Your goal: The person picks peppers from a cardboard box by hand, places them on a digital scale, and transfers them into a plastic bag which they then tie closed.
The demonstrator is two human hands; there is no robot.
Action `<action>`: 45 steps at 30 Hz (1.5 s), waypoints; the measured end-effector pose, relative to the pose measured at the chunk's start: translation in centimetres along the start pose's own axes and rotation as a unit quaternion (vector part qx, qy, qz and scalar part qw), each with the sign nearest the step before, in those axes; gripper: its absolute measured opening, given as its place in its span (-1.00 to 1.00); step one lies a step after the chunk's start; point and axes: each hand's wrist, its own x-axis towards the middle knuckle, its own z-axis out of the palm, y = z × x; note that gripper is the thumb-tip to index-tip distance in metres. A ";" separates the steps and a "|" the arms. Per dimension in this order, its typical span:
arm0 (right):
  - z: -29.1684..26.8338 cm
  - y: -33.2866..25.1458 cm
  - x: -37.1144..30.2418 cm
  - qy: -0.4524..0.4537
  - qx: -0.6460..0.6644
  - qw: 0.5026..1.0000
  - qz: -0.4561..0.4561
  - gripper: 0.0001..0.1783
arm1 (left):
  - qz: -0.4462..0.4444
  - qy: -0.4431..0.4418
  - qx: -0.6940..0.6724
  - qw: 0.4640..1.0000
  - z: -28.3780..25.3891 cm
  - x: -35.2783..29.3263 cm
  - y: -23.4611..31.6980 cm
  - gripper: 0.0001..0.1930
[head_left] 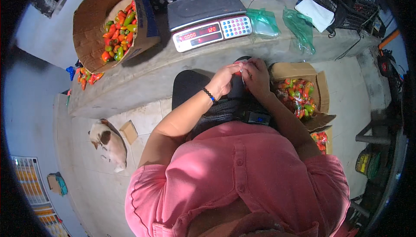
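Large carton (89,29): beyond and left of the left hand (222,81); loose peppers (117,38) inside.
Scale (207,9): beyond the left hand.
Smaller box (295,68): right of the right hand (256,80); peppers in clear plastic (299,96) inside.
Hands: meeting, fingers closed on the bundle.
Bundle (243,77): between both hands; reddish, apparently plastic, mostly hidden.
Risk: slack pinch could drop it.
Pointing, long axis: cannot tell; fingers cover it.

A concrete ledge (325,43), seen from my remote station, bears a tipped cardboard box (89,33), peppers (90,78), a weighing scale (208,9), green plastic bags (300,24) and a black crate (349,8); on the tiled floor (351,87), I spot a dog (115,148) lying beside a cardboard piece (128,132) and an open carton (322,90).
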 end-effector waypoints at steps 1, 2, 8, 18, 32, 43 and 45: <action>0.0 -0.1 0.0 0.001 0.000 1.000 0.000 -0.82 | 0.012 0.020 0.022 0.999 0.1 0.1 0.0 -0.81; -0.1 -0.4 0.1 0.009 -0.010 1.000 0.003 -0.82 | 0.012 0.020 0.022 0.999 0.0 0.2 -0.1 -0.81; 0.2 -0.8 0.7 0.006 -0.050 0.998 0.022 -0.83 | 0.026 0.010 0.040 0.999 -0.2 0.6 -0.6 -0.80; 0.2 0.0 -0.1 -0.059 -0.051 0.997 0.028 -0.75 | 0.127 -0.007 0.114 0.985 -0.4 1.2 -1.1 -0.92; 0.0 0.1 -0.5 -0.050 -0.007 0.998 0.029 -0.80 | 0.092 0.018 0.148 0.984 -0.6 0.6 -0.9 -0.92; 1.1 0.5 0.5 -0.027 -0.076 0.997 -0.021 -0.83 | 0.231 0.015 0.223 0.947 -1.0 1.8 -2.2 -0.90; 1.2 0.6 1.0 -0.019 -0.041 0.998 0.042 -0.84 | 0.288 0.038 0.317 0.903 -1.2 1.8 -2.2 -0.91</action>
